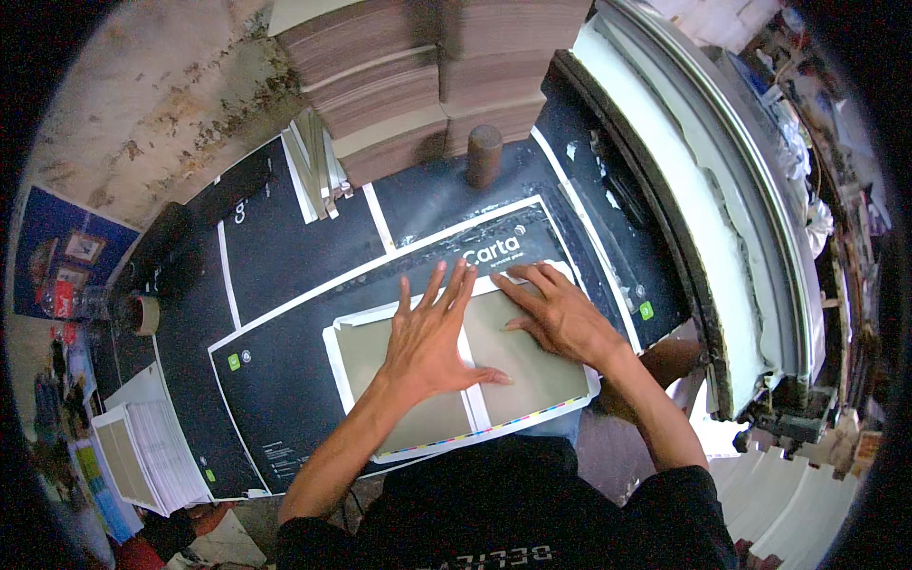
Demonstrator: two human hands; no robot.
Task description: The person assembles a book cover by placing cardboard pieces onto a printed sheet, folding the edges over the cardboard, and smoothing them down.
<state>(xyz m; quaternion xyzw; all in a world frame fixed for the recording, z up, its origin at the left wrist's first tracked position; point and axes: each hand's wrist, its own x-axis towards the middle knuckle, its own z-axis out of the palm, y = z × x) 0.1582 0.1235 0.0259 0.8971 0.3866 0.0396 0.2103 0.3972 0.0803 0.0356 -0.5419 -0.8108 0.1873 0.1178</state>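
A white paper sheet lies on the dark table covering in front of me, with a strip of coloured marks along its near edge. Two grey-brown boards rest on it side by side, a left board and a right board, with a narrow white gap between them. My left hand is spread over the left board, its thumb reaching across the gap onto the right one. Over the far edge of the right board, my right hand presses with its fingers apart and slightly bent. Neither hand grips anything.
Tall stacks of brown board stand at the back, with a brown cylinder before them. Thin strips lean nearby. A long machine with a white roller borders the right. Stacked sheets and a tape roll are left.
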